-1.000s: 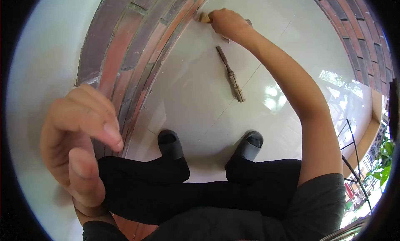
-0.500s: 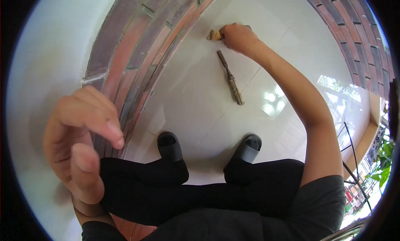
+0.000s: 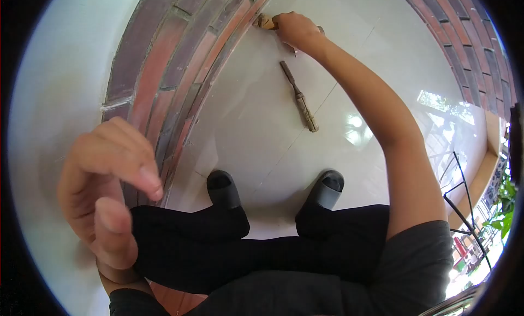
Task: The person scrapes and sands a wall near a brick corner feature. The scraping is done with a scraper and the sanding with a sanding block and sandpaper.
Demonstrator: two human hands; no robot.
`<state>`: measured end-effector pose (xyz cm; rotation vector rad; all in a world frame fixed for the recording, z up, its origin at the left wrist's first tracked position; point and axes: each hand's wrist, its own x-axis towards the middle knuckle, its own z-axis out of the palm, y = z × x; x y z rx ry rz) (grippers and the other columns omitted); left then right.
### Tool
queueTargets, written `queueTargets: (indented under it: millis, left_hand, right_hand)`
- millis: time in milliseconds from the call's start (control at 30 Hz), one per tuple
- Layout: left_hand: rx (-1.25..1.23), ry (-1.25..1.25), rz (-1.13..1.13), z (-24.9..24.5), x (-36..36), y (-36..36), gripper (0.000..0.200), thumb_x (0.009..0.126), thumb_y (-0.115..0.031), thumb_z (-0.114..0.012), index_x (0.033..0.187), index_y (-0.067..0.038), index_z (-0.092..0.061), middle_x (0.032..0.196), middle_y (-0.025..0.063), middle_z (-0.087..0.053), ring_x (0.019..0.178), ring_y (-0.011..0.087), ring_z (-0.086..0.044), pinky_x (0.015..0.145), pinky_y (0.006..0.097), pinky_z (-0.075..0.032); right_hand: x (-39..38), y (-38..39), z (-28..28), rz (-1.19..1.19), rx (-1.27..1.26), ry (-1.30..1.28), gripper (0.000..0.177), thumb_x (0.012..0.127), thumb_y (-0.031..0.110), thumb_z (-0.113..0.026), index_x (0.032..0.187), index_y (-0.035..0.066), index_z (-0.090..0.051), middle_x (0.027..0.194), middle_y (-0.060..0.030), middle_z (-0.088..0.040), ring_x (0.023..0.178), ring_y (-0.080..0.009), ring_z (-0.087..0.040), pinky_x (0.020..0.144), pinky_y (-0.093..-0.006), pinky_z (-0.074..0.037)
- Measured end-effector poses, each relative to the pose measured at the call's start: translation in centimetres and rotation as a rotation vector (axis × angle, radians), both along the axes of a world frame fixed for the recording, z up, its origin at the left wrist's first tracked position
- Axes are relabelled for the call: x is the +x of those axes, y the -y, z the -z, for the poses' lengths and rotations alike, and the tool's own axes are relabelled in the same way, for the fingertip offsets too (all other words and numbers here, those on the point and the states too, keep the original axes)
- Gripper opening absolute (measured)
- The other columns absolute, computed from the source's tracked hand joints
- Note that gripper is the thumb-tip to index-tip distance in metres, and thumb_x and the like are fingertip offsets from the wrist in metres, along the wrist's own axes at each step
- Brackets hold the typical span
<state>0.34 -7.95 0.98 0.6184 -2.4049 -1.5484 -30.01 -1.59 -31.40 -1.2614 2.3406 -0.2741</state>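
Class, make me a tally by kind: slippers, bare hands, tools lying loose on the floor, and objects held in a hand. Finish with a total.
Slippers: 2 (left slipper, right slipper)
Bare hands: 2 (left hand, right hand)
Loose tools: 1 (chisel-like tool)
Held objects: 1 visible (partly covered object, in the right hand)
Total: 6

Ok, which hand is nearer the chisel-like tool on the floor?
Right. The right hand is just beyond the dark end of the chisel-like tool; the left hand is raised, well off to the tool's left.
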Motion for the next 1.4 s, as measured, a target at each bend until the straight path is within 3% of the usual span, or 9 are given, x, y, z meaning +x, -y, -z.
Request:
queueTargets:
  millis: [233, 333, 433, 733, 833, 967, 1167, 1333, 1400]
  left_hand:
    - [0.009, -0.044, -0.065, 0.1, -0.2, 0.9, 0.042, 0.098, -0.045, -0.063, 0.09, -0.003, -0.062, 0.077, 0.0053, -0.058, 0.072, 0.0159, -0.053, 0.071, 0.0297, -0.04]
    - [-0.058, 0.022, 0.065, 0.1, -0.5, 0.6, 0.046, 0.107, -0.049, -0.048, 0.094, -0.006, -0.057, 0.079, 0.0044, -0.049, 0.076, 0.0148, -0.048, 0.071, 0.0281, -0.038]
    - [-0.058, 0.04, -0.004, 0.5, -1.2, 0.2, 0.046, 0.099, -0.049, -0.06, 0.089, -0.004, -0.061, 0.076, 0.0039, -0.056, 0.071, 0.0156, -0.052, 0.07, 0.0296, -0.04]
    - [0.034, 0.001, 0.038, 0.4, -0.7, -0.1, 0.036, 0.098, -0.037, -0.062, 0.094, -0.001, -0.063, 0.084, 0.0071, -0.061, 0.075, 0.0154, -0.054, 0.074, 0.0291, -0.041]
    - [-0.079, 0.044, 0.094, 0.5, -0.8, 0.1, 0.037, 0.106, -0.039, -0.05, 0.096, -0.004, -0.057, 0.081, 0.0051, -0.051, 0.076, 0.014, -0.048, 0.071, 0.0275, -0.038]
    - [0.021, 0.005, -0.032, -0.5, 0.1, -0.4, 0.031, 0.096, -0.03, -0.062, 0.096, 0.001, -0.063, 0.087, 0.0089, -0.061, 0.077, 0.0146, -0.056, 0.076, 0.0297, -0.043]
    - [0.059, 0.017, 0.153, -1.2, -0.3, -2.0, 0.025, 0.098, -0.023, -0.064, 0.098, 0.002, -0.065, 0.087, 0.0072, -0.061, 0.079, 0.0136, -0.058, 0.078, 0.0297, -0.046]
    - [0.067, -0.082, 0.017, -2.1, 1.5, -1.4, 0.025, 0.102, -0.023, -0.062, 0.101, 0.002, -0.065, 0.09, 0.0062, -0.062, 0.081, 0.0121, -0.058, 0.079, 0.0272, -0.046]
    - [0.086, -0.097, 0.052, -2.7, 1.5, -2.3, 0.023, 0.102, -0.022, -0.062, 0.102, 0.001, -0.065, 0.091, 0.0062, -0.062, 0.081, 0.0122, -0.058, 0.079, 0.0272, -0.046]
  right_hand:
    - [-2.9, -2.1, -3.1, -0.099, 0.092, 0.035, 0.02, 0.09, 0.014, -0.062, 0.104, 0.006, -0.074, 0.105, -0.0198, -0.075, 0.099, -0.0365, -0.073, 0.085, -0.0483, -0.059]
    - [-1.9, 0.6, -1.6, -0.06, 0.017, -0.051, 0.021, 0.091, 0.011, -0.061, 0.106, 0.006, -0.073, 0.106, -0.0204, -0.075, 0.1, -0.0368, -0.073, 0.085, -0.0482, -0.059]
    - [-1.5, 0.7, -1.8, -0.082, 0.029, -0.04, 0.022, 0.09, 0.009, -0.06, 0.107, 0.006, -0.073, 0.106, -0.0209, -0.074, 0.1, -0.0385, -0.073, 0.084, -0.0486, -0.06]
    - [-1.1, 1.8, -0.4, -0.03, 0.028, -0.033, 0.021, 0.086, 0.005, -0.061, 0.103, 0.001, -0.073, 0.108, -0.0218, -0.074, 0.1, -0.0401, -0.073, 0.077, -0.0486, -0.061]
    - [-1.3, 0.0, -0.7, -0.123, 0.075, -0.001, 0.02, 0.086, 0.005, -0.06, 0.1, 0.0, -0.073, 0.106, -0.0221, -0.075, 0.098, -0.0399, -0.073, 0.078, -0.0481, -0.061]
    - [1.3, -2.6, -1.4, -0.113, -0.042, -0.014, 0.019, 0.088, 0.006, -0.059, 0.099, -0.001, -0.073, 0.102, -0.0239, -0.074, 0.097, -0.04, -0.074, 0.082, -0.0492, -0.06]
    - [2.2, -0.1, -1.5, -0.101, -0.001, 0.024, 0.021, 0.088, 0.004, -0.059, 0.102, 0.001, -0.074, 0.106, -0.0252, -0.074, 0.104, -0.041, -0.072, 0.086, -0.0479, -0.06]
    - [3.3, -2.7, -1.9, -0.132, 0.115, -0.03, 0.023, 0.09, 0.004, -0.059, 0.106, 0.0, -0.074, 0.111, -0.0236, -0.074, 0.108, -0.0403, -0.072, 0.087, -0.0481, -0.06]
    - [3.8, -0.7, -0.5, -0.051, 0.009, 0.017, 0.024, 0.089, 0.003, -0.06, 0.108, 0.0, -0.074, 0.113, -0.0229, -0.074, 0.109, -0.0397, -0.072, 0.087, -0.0476, -0.06]
